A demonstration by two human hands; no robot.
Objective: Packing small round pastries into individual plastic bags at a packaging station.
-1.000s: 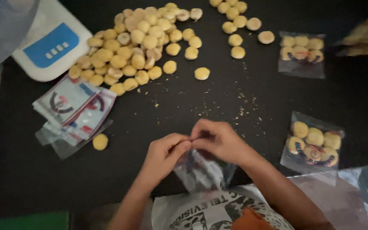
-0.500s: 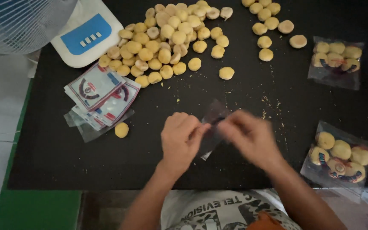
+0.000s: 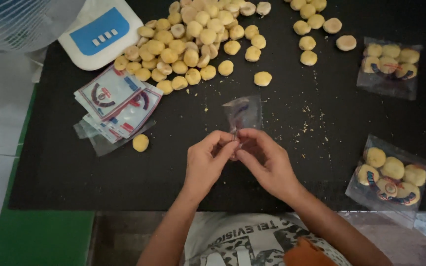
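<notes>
bare black table (image 3: pixel 282 123) runs open toward one o'clock; cookie heap (image 3: pixel 193 44) blocks eleven, filled bag (image 3: pixel 390 172) blocks three.

Two bare arms coming up from the bottom edge, angled in toward each other. Left hand (image 3: pixel 205 165) and right hand (image 3: pixel 267 165) close together in the middle, backs turned up, fingertips meeting. Left thumb and first finger pinched tight. Right thumb and first finger pinched too, just beside the left ones. Other fingers curled loosely under. Wrists a little bent, lifted off the top below. Right forearm stretching down to the right corner, left forearm going almost straight down.
</notes>
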